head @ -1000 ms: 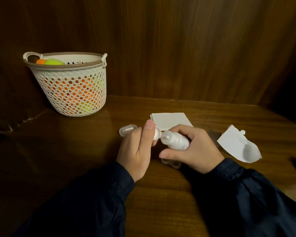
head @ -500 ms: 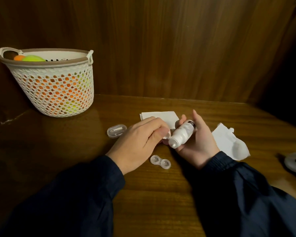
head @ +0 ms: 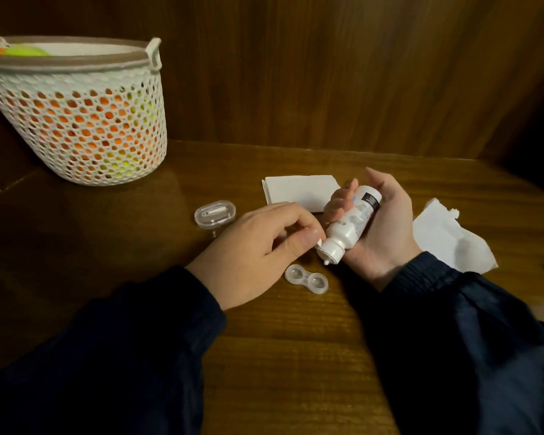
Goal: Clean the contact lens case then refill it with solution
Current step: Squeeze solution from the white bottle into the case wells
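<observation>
A clear two-well contact lens case (head: pixel 307 280) lies open on the wooden table (head: pixel 280 356), just below my hands. My right hand (head: pixel 380 227) holds a small white solution bottle (head: pixel 349 224) tilted nozzle-down toward the left, the tip a little above and beside the case. My left hand (head: pixel 258 249) has its fingers curled and pinches the bottle's small white cap at its fingertips, right beside the bottle's neck.
A clear oval lid or box (head: pixel 215 213) sits left of the hands. A folded white tissue (head: pixel 299 191) lies behind them and a crumpled one (head: pixel 449 237) to the right. A white mesh basket (head: pixel 79 111) with orange and green balls stands at the back left.
The bottle has tipped from lying sideways to nozzle-down over the case. My left hand has drawn the cap off to the side. The camera has moved closer.
</observation>
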`<state>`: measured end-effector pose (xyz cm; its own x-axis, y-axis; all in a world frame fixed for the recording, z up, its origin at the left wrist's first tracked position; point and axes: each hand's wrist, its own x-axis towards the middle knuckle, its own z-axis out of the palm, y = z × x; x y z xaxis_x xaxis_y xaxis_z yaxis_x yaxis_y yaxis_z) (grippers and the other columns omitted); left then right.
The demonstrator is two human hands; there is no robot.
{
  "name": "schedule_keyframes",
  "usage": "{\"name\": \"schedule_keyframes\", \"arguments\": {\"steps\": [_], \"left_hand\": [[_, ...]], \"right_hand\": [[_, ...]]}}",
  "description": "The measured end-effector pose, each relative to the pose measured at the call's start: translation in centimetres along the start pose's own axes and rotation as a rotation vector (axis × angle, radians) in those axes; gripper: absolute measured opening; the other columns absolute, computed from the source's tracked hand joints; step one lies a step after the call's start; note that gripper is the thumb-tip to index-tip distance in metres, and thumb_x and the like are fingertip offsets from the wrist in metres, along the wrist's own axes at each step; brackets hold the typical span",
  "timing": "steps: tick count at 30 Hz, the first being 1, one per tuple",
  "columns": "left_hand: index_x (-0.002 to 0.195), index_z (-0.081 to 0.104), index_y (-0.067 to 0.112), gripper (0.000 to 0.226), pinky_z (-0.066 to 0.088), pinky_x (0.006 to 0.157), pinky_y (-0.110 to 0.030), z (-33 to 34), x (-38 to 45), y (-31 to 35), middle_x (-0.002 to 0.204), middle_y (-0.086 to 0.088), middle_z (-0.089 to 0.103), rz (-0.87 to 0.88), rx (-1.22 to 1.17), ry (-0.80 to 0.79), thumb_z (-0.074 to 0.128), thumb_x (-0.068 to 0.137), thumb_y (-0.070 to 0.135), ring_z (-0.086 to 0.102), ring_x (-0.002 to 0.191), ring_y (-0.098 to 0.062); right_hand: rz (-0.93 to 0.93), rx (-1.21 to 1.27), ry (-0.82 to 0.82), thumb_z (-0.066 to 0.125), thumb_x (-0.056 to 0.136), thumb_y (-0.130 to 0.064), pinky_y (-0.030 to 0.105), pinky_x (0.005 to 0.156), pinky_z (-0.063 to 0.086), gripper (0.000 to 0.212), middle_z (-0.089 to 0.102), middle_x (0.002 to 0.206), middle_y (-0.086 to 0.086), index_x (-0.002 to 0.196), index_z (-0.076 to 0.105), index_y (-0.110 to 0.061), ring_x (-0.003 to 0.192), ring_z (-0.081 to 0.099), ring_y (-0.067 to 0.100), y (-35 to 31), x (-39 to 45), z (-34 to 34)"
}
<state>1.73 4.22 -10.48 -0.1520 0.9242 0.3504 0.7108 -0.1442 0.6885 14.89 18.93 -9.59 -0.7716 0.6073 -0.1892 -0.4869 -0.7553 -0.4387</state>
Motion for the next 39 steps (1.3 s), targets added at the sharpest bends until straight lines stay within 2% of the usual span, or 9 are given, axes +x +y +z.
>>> {"name": "schedule_keyframes", "arguments": {"steps": [4,10,16,24,30,39], "left_hand": [[0.107,0.071,0.036,0.018,0.051,0.07,-0.019,-0.2,-0.3,0.3,0.1,0.023,0.065,-0.005,0.008,-0.04,0.054,0.105,0.043,0.062,0.089,-0.008],[0.102,0.071,0.035,0.011,0.053,0.072,-0.029,-0.5,-0.5,0.4,0.096,0.019,0.064,0.008,0.007,-0.074,0.061,0.103,0.037,0.06,0.086,-0.015],[0.1,0.073,0.031,0.009,0.051,0.073,-0.028,-0.6,-0.7,0.4,0.097,0.015,0.067,0.017,-0.021,-0.088,0.065,0.102,0.032,0.059,0.086,-0.016],[0.1,0.075,0.029,0.01,0.054,0.078,-0.033,-0.7,-0.6,0.5,0.094,0.019,0.067,0.009,-0.037,-0.103,0.066,0.102,0.029,0.059,0.088,-0.013],[0.102,0.075,0.029,0.011,0.051,0.078,-0.028,-0.7,-0.7,0.6,0.098,0.015,0.067,-0.002,-0.027,-0.111,0.064,0.101,0.031,0.059,0.089,-0.013],[0.102,0.076,0.026,0.011,0.051,0.077,-0.027,-0.7,-0.6,0.7,0.095,0.012,0.067,-0.005,-0.032,-0.107,0.065,0.1,0.029,0.059,0.087,-0.016]], "right_hand": [[-0.002,-0.048,-0.034,0.064,0.092,-0.036,0.022,0.045,0.048,0.029,0.054,0.062,-0.005,0.072,0.062,-0.015,0.047,0.053,0.009,0.4,0.0,-0.3],[-0.023,-0.125,-0.081,0.061,0.092,-0.035,0.021,0.043,0.045,0.029,0.053,0.057,-0.006,0.068,0.057,-0.018,0.044,0.051,0.008,1.1,-0.1,-0.4],[-0.057,-0.166,-0.124,0.057,0.094,-0.036,0.02,0.042,0.042,0.031,0.052,0.056,-0.005,0.068,0.054,-0.018,0.043,0.048,0.008,1.4,-0.3,-0.3],[-0.059,-0.186,-0.133,0.057,0.093,-0.036,0.021,0.041,0.04,0.032,0.05,0.056,-0.005,0.066,0.053,-0.018,0.042,0.046,0.009,1.4,-0.1,-0.3],[-0.093,-0.205,-0.129,0.055,0.094,-0.037,0.02,0.041,0.038,0.033,0.046,0.055,-0.004,0.067,0.05,-0.019,0.041,0.043,0.01,1.3,-0.1,-0.1],[-0.136,-0.233,-0.116,0.053,0.094,-0.035,0.021,0.04,0.036,0.033,0.042,0.055,-0.004,0.067,0.048,-0.019,0.041,0.04,0.01,1.3,-0.2,0.1]]}}
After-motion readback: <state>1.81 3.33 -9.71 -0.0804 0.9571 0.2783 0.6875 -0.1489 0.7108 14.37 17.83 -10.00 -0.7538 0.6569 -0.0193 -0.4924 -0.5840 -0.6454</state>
